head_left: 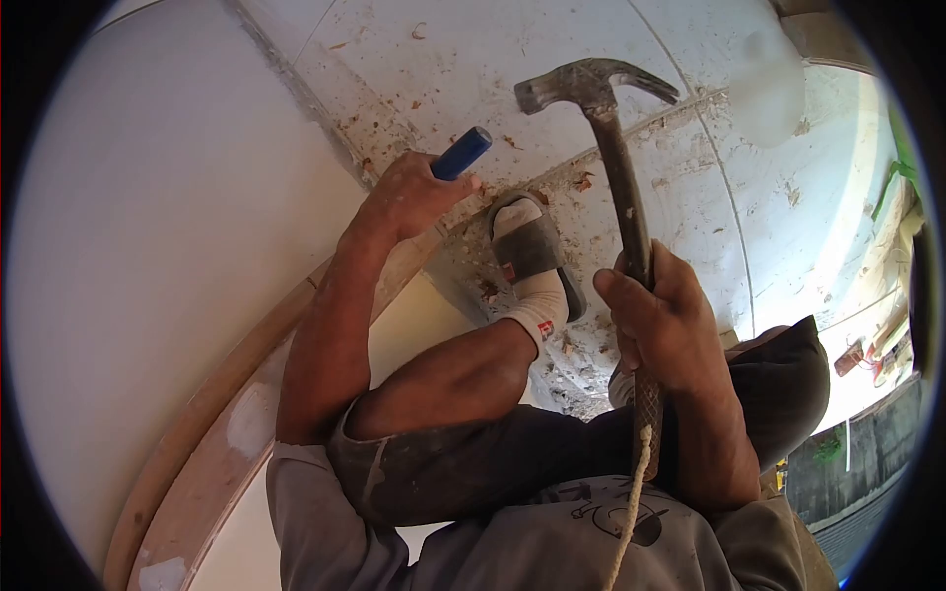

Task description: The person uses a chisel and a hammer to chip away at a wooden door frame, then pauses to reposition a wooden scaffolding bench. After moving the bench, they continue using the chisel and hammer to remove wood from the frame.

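My right hand (662,313) is wrapped round the handle of a claw hammer (623,187), whose metal head is raised at the top of the view, apart from the tool in my other hand. A pale rope (636,483) hangs from the lower end of the hammer's handle. My left hand (409,197) is closed on a short blue cylindrical handle (461,154). Its flat end points up and right, toward the hammer head. Whatever lies beyond the fist, such as a blade or tip, is hidden, so its exact kind cannot be told.
Dirt and dry leaf bits lie on the pale tiled floor (473,59). A white wall panel (168,207) rises at the left, with a curved wooden edge (212,414) beside my left arm. My foot in a grey slide sandal (527,246) is below the hands.
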`<state>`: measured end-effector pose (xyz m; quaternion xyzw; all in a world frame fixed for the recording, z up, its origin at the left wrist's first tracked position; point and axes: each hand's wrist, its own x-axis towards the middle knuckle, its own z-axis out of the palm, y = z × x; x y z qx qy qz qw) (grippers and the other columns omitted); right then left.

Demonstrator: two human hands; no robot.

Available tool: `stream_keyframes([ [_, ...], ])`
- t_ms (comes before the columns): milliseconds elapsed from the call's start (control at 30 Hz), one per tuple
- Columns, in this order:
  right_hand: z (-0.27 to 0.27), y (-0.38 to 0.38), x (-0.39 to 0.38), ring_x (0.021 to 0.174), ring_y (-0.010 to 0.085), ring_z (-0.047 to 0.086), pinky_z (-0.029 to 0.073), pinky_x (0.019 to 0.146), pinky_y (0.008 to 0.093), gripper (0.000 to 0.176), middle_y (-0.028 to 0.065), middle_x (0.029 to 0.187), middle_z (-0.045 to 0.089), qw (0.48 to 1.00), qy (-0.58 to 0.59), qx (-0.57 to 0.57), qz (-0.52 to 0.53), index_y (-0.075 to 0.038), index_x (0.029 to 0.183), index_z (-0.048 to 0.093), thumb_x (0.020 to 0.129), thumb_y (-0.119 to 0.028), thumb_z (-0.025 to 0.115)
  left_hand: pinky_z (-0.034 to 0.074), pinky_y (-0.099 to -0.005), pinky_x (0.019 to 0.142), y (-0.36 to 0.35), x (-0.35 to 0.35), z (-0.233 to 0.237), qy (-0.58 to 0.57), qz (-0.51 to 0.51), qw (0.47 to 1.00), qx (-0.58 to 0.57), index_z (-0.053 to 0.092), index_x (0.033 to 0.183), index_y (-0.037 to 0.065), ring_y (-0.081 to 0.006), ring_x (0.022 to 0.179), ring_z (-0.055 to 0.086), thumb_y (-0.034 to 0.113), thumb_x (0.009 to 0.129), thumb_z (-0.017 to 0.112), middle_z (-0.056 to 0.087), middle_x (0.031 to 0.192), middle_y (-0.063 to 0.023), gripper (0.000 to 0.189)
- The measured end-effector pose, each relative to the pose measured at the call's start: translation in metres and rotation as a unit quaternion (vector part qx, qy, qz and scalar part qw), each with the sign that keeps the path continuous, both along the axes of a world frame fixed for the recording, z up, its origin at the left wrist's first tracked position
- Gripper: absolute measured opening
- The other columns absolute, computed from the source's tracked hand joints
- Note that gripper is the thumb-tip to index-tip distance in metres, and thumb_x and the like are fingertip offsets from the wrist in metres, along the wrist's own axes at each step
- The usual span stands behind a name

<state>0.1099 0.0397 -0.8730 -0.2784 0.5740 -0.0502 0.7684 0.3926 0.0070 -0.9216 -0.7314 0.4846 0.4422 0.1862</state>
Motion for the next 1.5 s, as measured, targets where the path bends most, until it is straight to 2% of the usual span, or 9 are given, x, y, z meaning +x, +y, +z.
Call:
stream_keyframes([
  [100,0.001,-0.003,0.005,0.039,0.0094,0.047,0.037,0.035,0.0246,0.022,0.001,0.054,0.048,0.987,0.021,-0.022,-0.159,-0.003,0.082,0.05,0.089,-0.02,0.061,0.045,-0.0373,0.061,0.004,-0.001,-0.003,-0.018,-0.013,0.999,-0.031,0.057,0.069,0.0,-0.0168,0.059,0.049,0.047,0.079,0.072,0.054,0.062,-0.0063,0.05],
  [233,0.002,-0.008,0.002,0.037,0.0093,0.042,0.035,0.034,0.0239,0.021,0.0,0.054,0.044,0.973,0.018,0.014,-0.231,-0.004,0.083,0.05,0.088,-0.02,0.062,0.044,-0.0343,0.059,0.005,-0.008,0.028,-0.028,-0.014,0.999,-0.007,0.055,0.065,0.004,-0.0139,0.058,0.048,0.044,0.081,0.071,0.052,0.06,-0.003,0.046],
  [300,0.001,-0.007,0.004,0.036,0.0093,0.042,0.035,0.034,0.0237,0.022,-0.0002,0.054,0.043,0.97,0.027,0.025,-0.241,-0.003,0.084,0.049,0.088,-0.02,0.062,0.037,-0.0272,0.049,0.006,0.007,0.062,0.116,0.038,0.989,-0.082,0.049,0.061,0.009,-0.0091,0.05,0.043,0.042,0.084,0.07,0.047,0.056,0.0013,0.045],
  [367,0.001,-0.006,0.011,0.035,0.0061,0.036,0.032,0.032,0.0221,0.015,-0.004,0.053,0.039,0.963,0.013,0.026,-0.268,-0.008,0.086,0.05,0.091,-0.019,0.059,0.025,-0.0219,0.042,-0.004,0.009,0.097,0.149,0.212,0.951,-0.171,0.045,0.059,0.012,-0.0046,0.042,0.033,0.035,0.088,0.067,0.04,0.053,0.0049,0.043],
  [500,0.007,-0.004,0.015,0.034,0.006,0.036,0.032,0.032,0.022,0.014,-0.004,0.053,0.039,0.971,-0.014,0.024,-0.237,-0.008,0.086,0.05,0.091,-0.018,0.059,0.018,-0.0222,0.038,-0.006,0.024,0.109,0.185,0.242,0.909,-0.286,0.045,0.06,0.012,-0.0028,0.04,0.026,0.032,0.091,0.065,0.037,0.052,0.0059,0.042],
  [600,0.01,0.001,0.013,0.034,0.0098,0.041,0.032,0.033,0.0231,0.022,0.0006,0.054,0.044,0.981,-0.023,-0.003,-0.195,-0.002,0.085,0.051,0.088,-0.021,0.062,0.019,-0.0223,0.039,-0.002,0.022,0.107,0.221,0.264,0.902,-0.261,0.046,0.061,0.011,-0.003,0.04,0.027,0.03,0.092,0.064,0.036,0.052,0.0063,0.041],
  [667,0.011,0.002,0.015,0.034,0.01,0.041,0.031,0.033,0.023,0.024,0.0008,0.053,0.044,0.978,-0.028,0.003,-0.206,-0.002,0.085,0.051,0.088,-0.022,0.062,0.019,-0.0219,0.039,0.0,0.024,0.101,0.173,0.244,0.923,-0.244,0.046,0.062,0.011,-0.0027,0.041,0.027,0.032,0.091,0.065,0.035,0.052,0.0065,0.041],
  [767,0.009,0.004,0.015,0.034,0.0061,0.037,0.032,0.031,0.0215,0.016,-0.0037,0.053,0.038,0.979,-0.015,0.0,-0.204,-0.007,0.088,0.049,0.092,-0.019,0.058,0.02,-0.0217,0.039,0.002,0.027,0.097,0.189,0.238,0.928,-0.214,0.047,0.062,0.01,-0.0027,0.041,0.028,0.031,0.09,0.067,0.035,0.052,0.0068,0.04],
  [1500,0.009,0.006,0.015,0.034,0.0059,0.037,0.032,0.031,0.0207,0.019,-0.0038,0.053,0.037,0.98,-0.013,0.0,-0.2,-0.004,0.094,0.05,0.092,-0.021,0.059,0.021,-0.0216,0.04,0.006,0.029,0.089,0.131,0.198,0.954,-0.183,0.054,0.064,0.011,-0.003,0.044,0.031,0.038,0.086,0.071,0.04,0.051,0.0058,0.039],
])
